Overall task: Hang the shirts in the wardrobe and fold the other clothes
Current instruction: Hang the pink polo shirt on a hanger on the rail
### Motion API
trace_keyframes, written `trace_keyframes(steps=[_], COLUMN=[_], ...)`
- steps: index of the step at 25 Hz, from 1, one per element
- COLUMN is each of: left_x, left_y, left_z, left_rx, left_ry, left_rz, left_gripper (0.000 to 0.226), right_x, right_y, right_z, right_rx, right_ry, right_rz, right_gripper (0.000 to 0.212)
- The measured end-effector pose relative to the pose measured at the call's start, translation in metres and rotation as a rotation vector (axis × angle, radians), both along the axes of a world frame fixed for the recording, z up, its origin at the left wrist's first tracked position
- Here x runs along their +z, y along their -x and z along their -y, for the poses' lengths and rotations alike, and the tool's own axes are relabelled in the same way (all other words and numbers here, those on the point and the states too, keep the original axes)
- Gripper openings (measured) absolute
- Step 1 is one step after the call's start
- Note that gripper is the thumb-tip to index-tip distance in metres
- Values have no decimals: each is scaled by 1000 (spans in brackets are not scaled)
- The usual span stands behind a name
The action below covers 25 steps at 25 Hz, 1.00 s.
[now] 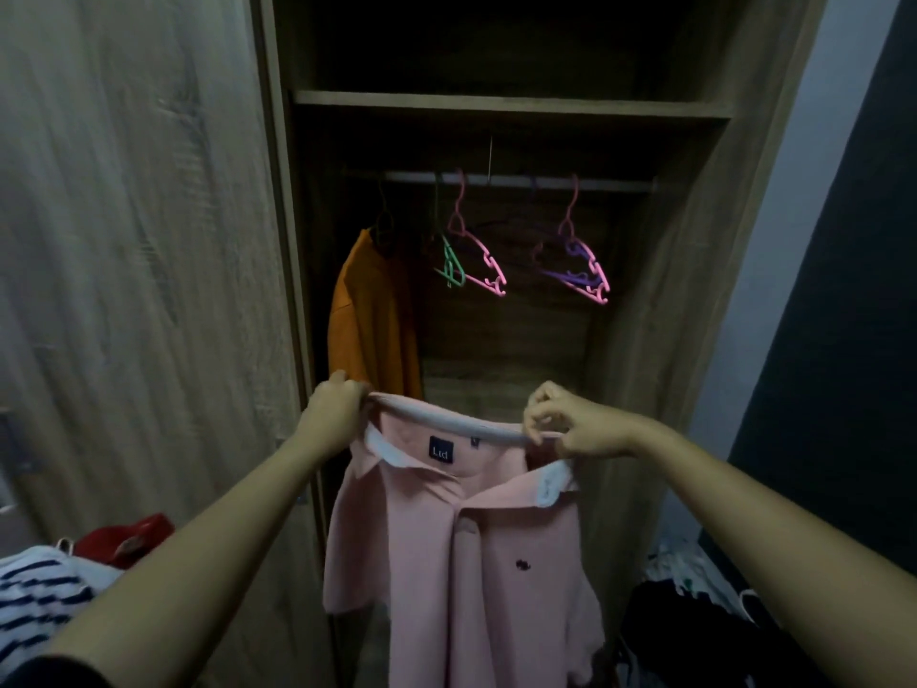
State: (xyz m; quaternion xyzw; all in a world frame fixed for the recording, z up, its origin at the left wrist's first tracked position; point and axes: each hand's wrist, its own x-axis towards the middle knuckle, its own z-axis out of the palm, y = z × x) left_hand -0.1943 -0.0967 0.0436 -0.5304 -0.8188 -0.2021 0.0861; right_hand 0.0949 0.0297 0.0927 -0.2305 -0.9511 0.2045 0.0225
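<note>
A person's two bare arms reach forward toward an open wooden wardrobe, holding up a pink polo shirt by its collar. The left hand is closed in a fist around the left end of the collar band, and the right hand pinches the right end between its fingertips, so the collar stretches taut between the two hands and the shirt hangs straight down below them. A dark square label shows inside the neck, between the hands. Just above and behind the left hand, an orange shirt hangs from the wardrobe rail. Higher up, above the space between the hands, a green hanger and a pink hanger hang bare on the rail, with a purple hanger above the right hand. Below the left arm lie a striped garment and a red garment. Below the right arm is a dark heap of clothes, too dim to make out.
</note>
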Motion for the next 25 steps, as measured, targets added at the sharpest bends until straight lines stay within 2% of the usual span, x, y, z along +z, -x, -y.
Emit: trace_keyframes(steps=[2,5,7,9,10,11,13,14,16,17,19,23,25], left_x=[0,16,16,9,5,8,14,19,27,30,34,36,33], left_y=[1,2,-2,-8,-8,-10,-14,-15,-20,-21,-11,7,12], left_z=[0,6,11,11,10,9,6,4,5,7,5,1,-3], left_rx=[-4,-215,-287,-197,-127,-61,3,5,2,-10,6,34,61], left_ry=[-185,-295,-186,60,102,43,-144,-156,13,74,31,-94,-114], left_rz=[-24,-95,-160,-425,-454,-378,-253,-248,-215,-158,-6,123,205], left_gripper=[23,27,20,21,22,21,25,34,50,45,23,31,26], right_x=[2,2,-5,-16,-22,-27,-25,-20,-10,-6,-4,10,20], right_y=[1,-3,-2,8,14,20,26,28,28,27,27,34,43], right_z=[-3,-13,-13,-2,5,10,10,8,2,-1,-7,-9,-6], right_rx=[-12,-275,-426,-402,-373,-373,-447,-480,-523,-545,-588,-596,-600], right_ry=[-178,-480,-484,-464,-442,-424,-408,-416,-382,-315,-168,35,74], right_rz=[-44,-104,-181,-76,-13,-5,-139,-203,-196,-158,-115,-214,-238], right_gripper=[41,35,32,29,29,30,30,29,27,26,23,24,29])
